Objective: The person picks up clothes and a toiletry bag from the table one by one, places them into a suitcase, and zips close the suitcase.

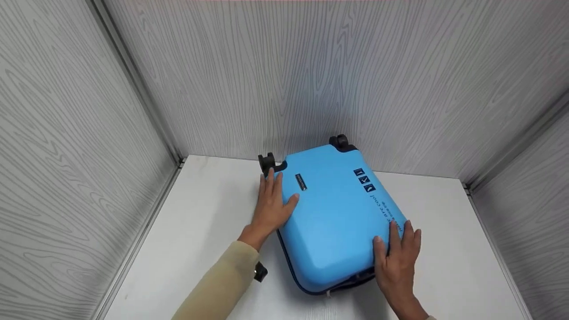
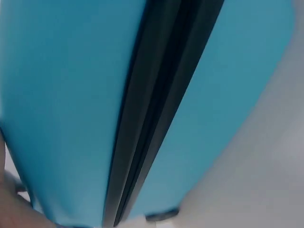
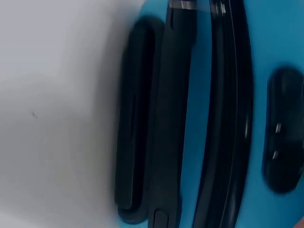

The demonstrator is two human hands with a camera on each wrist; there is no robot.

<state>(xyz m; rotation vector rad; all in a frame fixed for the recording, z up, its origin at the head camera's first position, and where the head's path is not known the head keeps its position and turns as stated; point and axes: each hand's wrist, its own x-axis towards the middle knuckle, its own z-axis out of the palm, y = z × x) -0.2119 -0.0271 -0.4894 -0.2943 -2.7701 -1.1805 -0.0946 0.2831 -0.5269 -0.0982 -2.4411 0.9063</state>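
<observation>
A light blue hard-shell suitcase (image 1: 329, 218) lies at a slant on the white table, its two visible black wheels (image 1: 266, 162) toward the back wall. My left hand (image 1: 272, 206) rests on its left edge by the near wheel, fingers extended and thumb on the top face. At the near right corner my right hand (image 1: 398, 263) touches the shell with spread fingers. The left wrist view shows the black seam (image 2: 147, 109) along the suitcase's side. In the right wrist view are a black handle (image 3: 135, 123) and a black oval fitting (image 3: 285, 130) on the end.
A grey wood-grain wall (image 1: 284, 80) stands right behind the wheels, with side panels (image 1: 66, 155) at left and right. The white tabletop (image 1: 191, 200) shows around the suitcase. A small black object (image 1: 261, 272) shows beside my left sleeve.
</observation>
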